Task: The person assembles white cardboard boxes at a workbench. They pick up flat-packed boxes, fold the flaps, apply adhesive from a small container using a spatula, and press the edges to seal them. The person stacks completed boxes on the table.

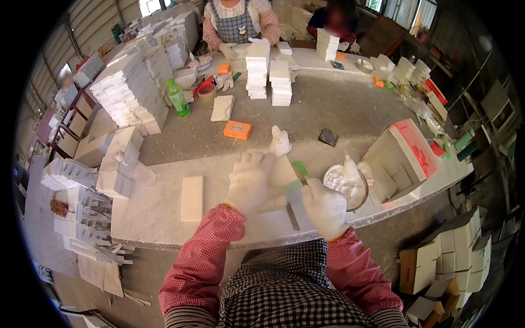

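Note:
My left hand (250, 183), in a white knit glove, is over the stone worktop beside a pale flat slab (282, 171). Its fingers are smeared, so I cannot tell whether it grips the slab. My right hand (326, 206), gloved too, is closed round a scraper (300, 174) with a narrow dark blade pointing away from me. A green piece (298, 168) shows beside the blade. Below lies a thin metal strip (292, 216). Right of my right hand stands a metal bowl (365, 201) of white paste. A white rectangular tile (192, 198) lies left of my left hand.
A white box (407, 153) with a red panel stands at the right. Crumpled white cloth (280, 141), an orange box (237, 130) and a green bottle (178, 98) are farther off. Stacked white slabs (128, 90) rise at left. Two people (240, 24) work across the table.

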Demonstrator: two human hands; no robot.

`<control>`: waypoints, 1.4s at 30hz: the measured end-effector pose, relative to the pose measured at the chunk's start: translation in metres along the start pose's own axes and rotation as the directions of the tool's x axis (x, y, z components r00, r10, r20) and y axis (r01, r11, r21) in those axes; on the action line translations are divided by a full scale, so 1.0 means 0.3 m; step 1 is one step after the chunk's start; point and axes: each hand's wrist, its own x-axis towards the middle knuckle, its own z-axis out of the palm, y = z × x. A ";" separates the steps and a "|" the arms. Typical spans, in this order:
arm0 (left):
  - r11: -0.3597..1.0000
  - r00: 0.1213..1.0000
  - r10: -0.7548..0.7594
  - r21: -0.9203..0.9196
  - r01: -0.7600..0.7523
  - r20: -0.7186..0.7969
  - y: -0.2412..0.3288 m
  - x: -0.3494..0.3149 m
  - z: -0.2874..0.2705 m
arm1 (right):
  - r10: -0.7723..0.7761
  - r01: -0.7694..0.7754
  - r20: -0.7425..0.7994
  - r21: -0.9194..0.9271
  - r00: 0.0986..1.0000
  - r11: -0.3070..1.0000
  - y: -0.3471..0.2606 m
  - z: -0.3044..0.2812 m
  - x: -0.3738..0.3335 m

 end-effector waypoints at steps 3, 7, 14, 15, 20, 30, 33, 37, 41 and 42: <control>1.000 1.000 0.003 0.007 -0.003 0.026 -0.002 0.004 -0.001 | -0.023 0.023 -0.002 -0.048 1.000 0.999 -0.017 -0.006 0.001; 0.999 0.999 0.035 -0.009 -0.035 -0.004 -0.018 -0.002 0.014 | -0.079 0.080 0.011 -0.091 0.997 0.993 -0.029 -0.021 0.010; 0.998 0.997 0.060 0.000 -0.060 -0.052 -0.024 -0.002 0.030 | -0.101 0.099 -0.013 -0.114 0.995 0.989 -0.022 -0.022 0.012; 0.998 0.997 0.060 -0.002 -0.060 -0.050 -0.025 -0.003 0.031 | -0.105 0.102 -0.022 -0.114 0.994 0.988 -0.023 -0.019 0.012; 0.999 0.998 0.052 0.003 -0.052 -0.046 -0.023 -0.001 0.027 | -0.113 0.113 0.008 -0.131 0.994 0.985 -0.018 -0.014 0.026; 0.999 0.999 0.042 -0.011 -0.042 -0.010 -0.017 0.002 0.012 | -0.168 0.174 0.073 -0.081 0.983 0.981 -0.005 -0.035 0.062; 0.999 0.999 0.042 0.006 -0.042 0.002 -0.020 0.005 0.014 | -0.158 0.164 0.093 -0.058 0.983 0.985 0.009 -0.030 0.065; 0.999 0.999 0.038 0.021 -0.038 -0.003 -0.020 0.004 0.014 | -0.178 0.199 0.144 -0.147 0.973 0.969 0.036 0.024 0.045; 1.000 1.000 0.019 -0.018 -0.019 0.003 0.003 0.006 -0.005 | -0.116 0.168 0.229 -0.219 0.966 0.961 0.058 0.112 -0.031; 1.000 1.000 0.016 -0.017 -0.016 0.003 -0.001 0.004 -0.005 | -0.082 0.127 0.223 -0.198 0.971 0.972 0.047 0.113 -0.033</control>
